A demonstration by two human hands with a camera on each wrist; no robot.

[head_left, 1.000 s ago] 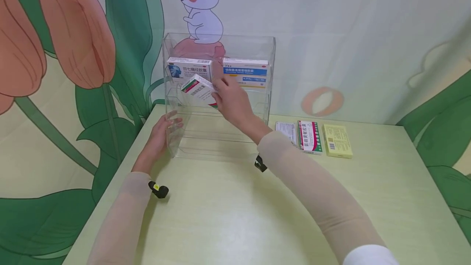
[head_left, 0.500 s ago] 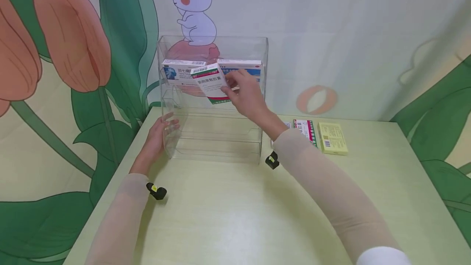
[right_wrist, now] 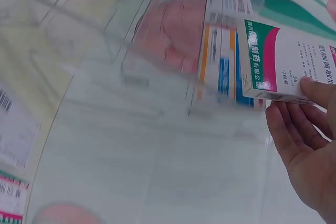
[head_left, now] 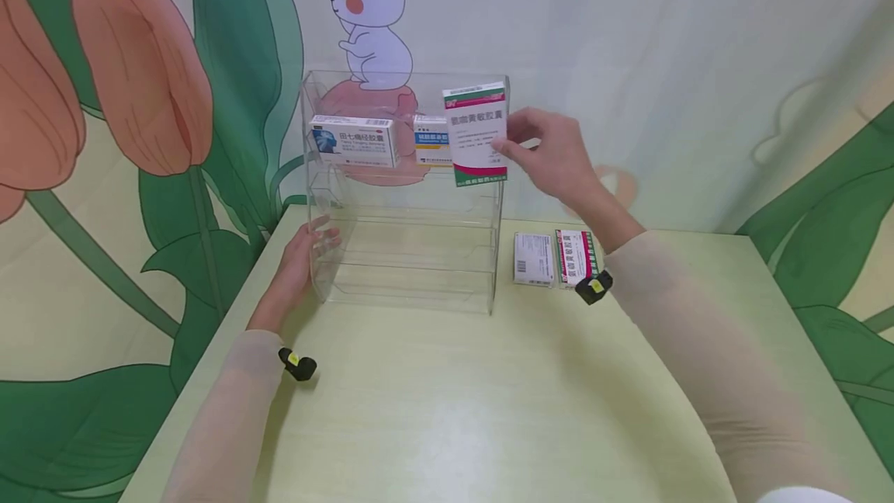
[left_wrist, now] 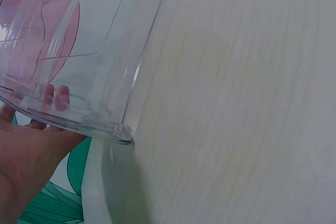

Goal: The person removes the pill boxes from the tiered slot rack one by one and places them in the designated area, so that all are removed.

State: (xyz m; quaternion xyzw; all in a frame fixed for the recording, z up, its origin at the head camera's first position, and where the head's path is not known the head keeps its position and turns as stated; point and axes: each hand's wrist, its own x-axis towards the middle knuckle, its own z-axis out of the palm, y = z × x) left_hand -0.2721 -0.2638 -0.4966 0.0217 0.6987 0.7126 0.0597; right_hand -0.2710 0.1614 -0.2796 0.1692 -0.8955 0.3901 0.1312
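Note:
My right hand [head_left: 553, 152] pinches a white medicine box [head_left: 478, 134] with green and red bands, upright before the right end of the clear acrylic display rack [head_left: 412, 266]. In the right wrist view the thumb lies on the front of the box and the fingers are under it. My left hand [head_left: 292, 264] holds the rack's lower left side; its fingertips [left_wrist: 62, 98] show through the clear plastic. On the upper tier stand a white medicine box with a blue head picture [head_left: 354, 141] and a blue-and-white medicine box [head_left: 431, 141], partly hidden by the held box.
On the pale table [head_left: 419, 402], right of the rack, lie a grey-white box [head_left: 534, 258] and a red-and-green medicine box [head_left: 574, 253]. The right wrist camera [head_left: 594, 286] partly overlaps the latter. A printed curtain [head_left: 628, 45] hangs behind the rack.
My right hand has carried the medicine box rightward from the rack's middle and turned it nearly upright. The left hand stays on the rack. The yellow box is now hidden behind the right arm.

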